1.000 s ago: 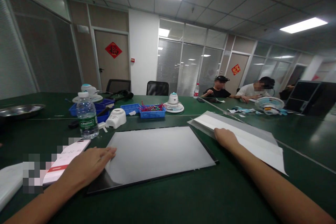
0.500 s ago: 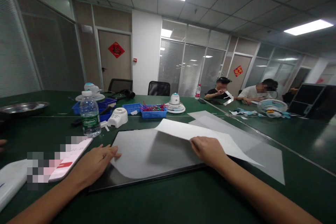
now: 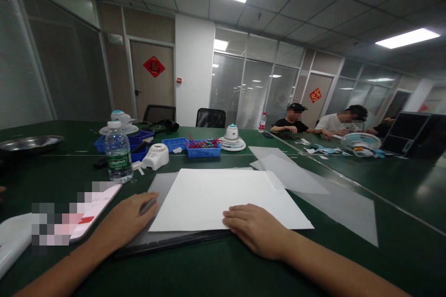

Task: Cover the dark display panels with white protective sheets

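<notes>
A white sheet [image 3: 223, 195] lies flat, slightly askew, over a grey translucent sheet [image 3: 158, 185] and a thin black panel [image 3: 174, 240]. On the white sheet's front edge rests my right hand [image 3: 256, 229], its fingers stretched out and flat. My left hand [image 3: 132, 216] lies at the panel's left side, fingers extended over the grey sheet, beside the white sheet's left edge. More translucent sheets [image 3: 341, 204] spread on the table to the right of the panel, partly overlapping one another.
On the green table [image 3: 216, 274] stand a water bottle [image 3: 118, 153], a phone [image 3: 99, 206], a white plastic housing [image 3: 156, 156], a blue tray [image 3: 204, 150] of coloured wires and a white fan part [image 3: 232, 139]. Two people [image 3: 294, 118] sit at the far right.
The white sheet, lifted and bent before, now lies flat and further left and nearer. My right hand has let go of its edge and moved down and left. My left hand has hardly moved.
</notes>
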The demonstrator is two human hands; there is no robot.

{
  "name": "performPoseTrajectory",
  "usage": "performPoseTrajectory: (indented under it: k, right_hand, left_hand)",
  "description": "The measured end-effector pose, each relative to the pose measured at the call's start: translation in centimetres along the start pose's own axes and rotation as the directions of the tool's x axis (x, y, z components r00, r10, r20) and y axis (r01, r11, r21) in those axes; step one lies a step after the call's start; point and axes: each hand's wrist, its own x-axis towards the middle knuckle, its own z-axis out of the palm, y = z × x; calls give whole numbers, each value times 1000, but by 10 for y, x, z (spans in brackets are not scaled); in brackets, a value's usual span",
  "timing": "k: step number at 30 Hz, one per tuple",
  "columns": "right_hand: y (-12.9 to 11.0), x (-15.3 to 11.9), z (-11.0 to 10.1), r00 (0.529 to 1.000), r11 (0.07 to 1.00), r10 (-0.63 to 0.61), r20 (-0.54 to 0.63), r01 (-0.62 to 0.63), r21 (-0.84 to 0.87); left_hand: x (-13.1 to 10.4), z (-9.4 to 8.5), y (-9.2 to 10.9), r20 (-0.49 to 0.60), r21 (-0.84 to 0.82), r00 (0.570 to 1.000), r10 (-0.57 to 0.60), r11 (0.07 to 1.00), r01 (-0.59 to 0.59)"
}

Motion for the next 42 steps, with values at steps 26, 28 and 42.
performPoseTrajectory:
  k: [26,28,42]
  right_hand:
    - [202,-76,-3,510,471,851,-126,-847,-247]
    - [202,-73,0,493,447,857,-149,-856,-260]
    - [174,-67,-24,518,510,750,-412,-849,-139]
  left_hand:
    - [3,12,-8,98,126,992,73,988,-86]
    - [4,13,-10,96,139,993,71,987,-84]
    - [-8,1,5,47,180,998,38,983,-45]
